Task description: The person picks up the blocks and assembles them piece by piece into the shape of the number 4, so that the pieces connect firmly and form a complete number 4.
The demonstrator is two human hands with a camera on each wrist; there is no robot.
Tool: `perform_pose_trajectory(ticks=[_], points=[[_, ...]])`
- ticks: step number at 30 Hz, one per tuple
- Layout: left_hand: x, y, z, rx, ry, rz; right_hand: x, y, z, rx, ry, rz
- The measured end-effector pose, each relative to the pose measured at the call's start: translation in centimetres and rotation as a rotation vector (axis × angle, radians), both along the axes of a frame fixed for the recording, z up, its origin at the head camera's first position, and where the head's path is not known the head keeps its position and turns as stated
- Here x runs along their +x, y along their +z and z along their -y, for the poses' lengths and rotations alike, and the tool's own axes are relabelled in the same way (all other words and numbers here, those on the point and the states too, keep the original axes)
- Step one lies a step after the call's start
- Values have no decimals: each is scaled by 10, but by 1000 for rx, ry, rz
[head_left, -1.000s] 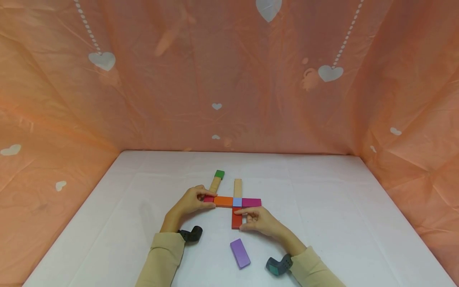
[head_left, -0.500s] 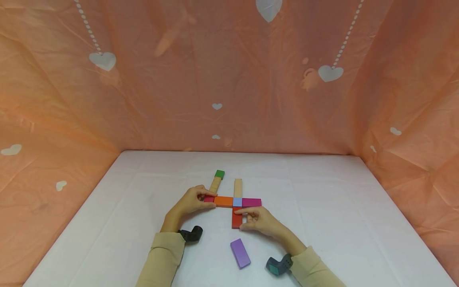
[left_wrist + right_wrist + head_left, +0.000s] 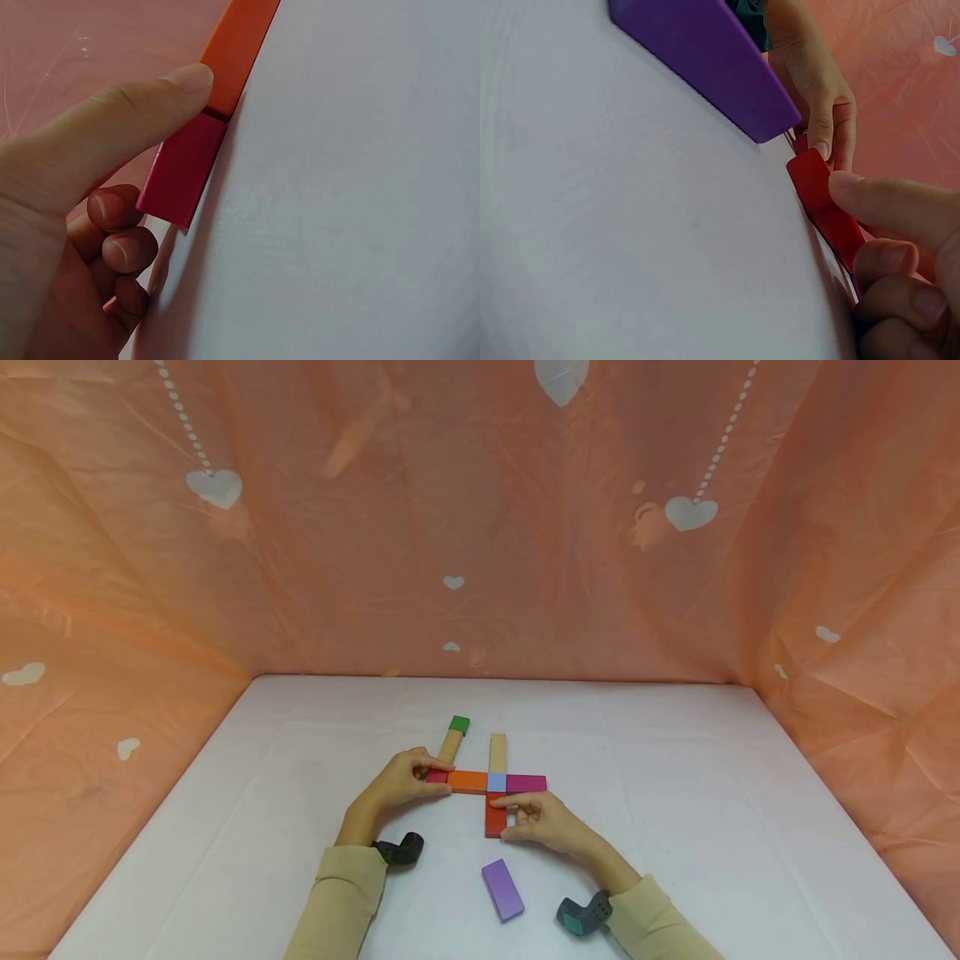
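Flat coloured blocks form a cross on the white table. My left hand (image 3: 397, 777) pinches the crimson block (image 3: 180, 176) at the left end, with its thumb lying by the seam to the orange block (image 3: 468, 782). A light blue block (image 3: 497, 782) sits at the crossing, and a magenta block (image 3: 527, 783) extends to the right. My right hand (image 3: 551, 821) pinches the red block (image 3: 495, 822) of the near arm between thumb and forefinger; its other fingers are curled. A plain wooden block (image 3: 498, 753) makes the far arm.
A purple block (image 3: 502, 890) lies slanted on the table (image 3: 675, 760), nearer than the red one. Another plain wooden piece (image 3: 450, 746) runs from the crimson block to a green block (image 3: 460, 723). Orange cloth (image 3: 480, 527) with heart shapes encloses the table's back and sides.
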State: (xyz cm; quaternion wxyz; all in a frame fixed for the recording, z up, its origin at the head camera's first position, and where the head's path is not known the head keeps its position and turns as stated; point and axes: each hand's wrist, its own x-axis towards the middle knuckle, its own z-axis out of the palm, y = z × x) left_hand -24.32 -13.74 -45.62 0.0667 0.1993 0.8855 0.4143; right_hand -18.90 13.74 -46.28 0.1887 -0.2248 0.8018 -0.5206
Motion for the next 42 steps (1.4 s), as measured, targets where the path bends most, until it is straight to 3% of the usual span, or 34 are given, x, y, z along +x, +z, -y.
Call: perform_pose_trajectory(ticks=[30, 42], points=[[1, 1, 2, 18, -14, -18, 2, 2, 4, -16, -13, -13], [-1, 1, 0, 1, 3, 8, 1, 1, 1, -21, -8, -15]])
